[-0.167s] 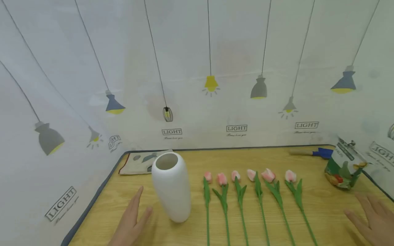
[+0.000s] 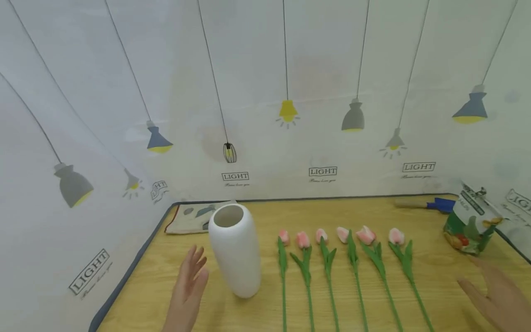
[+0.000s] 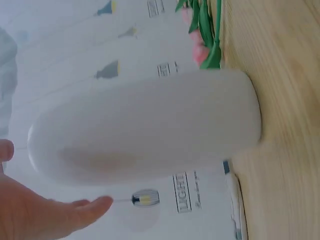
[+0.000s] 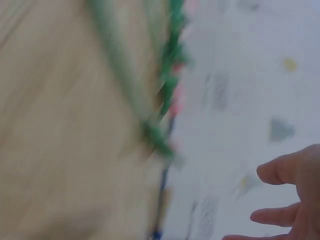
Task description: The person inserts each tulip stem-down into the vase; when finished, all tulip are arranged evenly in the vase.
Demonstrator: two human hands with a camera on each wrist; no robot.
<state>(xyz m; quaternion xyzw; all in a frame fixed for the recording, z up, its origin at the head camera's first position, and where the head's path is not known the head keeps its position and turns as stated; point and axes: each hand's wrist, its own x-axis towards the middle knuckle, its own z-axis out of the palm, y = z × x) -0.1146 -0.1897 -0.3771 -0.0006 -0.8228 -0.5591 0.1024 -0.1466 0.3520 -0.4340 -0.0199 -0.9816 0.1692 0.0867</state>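
Note:
A tall white vase (image 2: pixel 235 258) stands upright on the wooden table, its round mouth facing up. Just left of it is my left hand (image 2: pixel 186 288), fingers apart and slightly bent, not touching it. The left wrist view has the vase (image 3: pixel 150 127) lying sideways across the picture, with the hand (image 3: pixel 45 212) near its mouth end. Right of the vase, several pink tulips (image 2: pixel 307 265) with green stems lie in a row. My right hand (image 2: pixel 495 295) hovers at the table's right, fingers spread and holding nothing; the right wrist view is blurred.
A folded cloth (image 2: pixel 188 219) lies behind the vase at the back left. At the back right are a small trowel (image 2: pixel 441 205) with a blue blade and a printed bag (image 2: pixel 473 221), standing upright. A lamp-patterned curtain (image 2: pixel 257 92) borders the table.
My left hand has moved a little right and up toward the vase, its fingers more bent. The right hand has shifted slightly left. The whole scene sits slightly further right in view.

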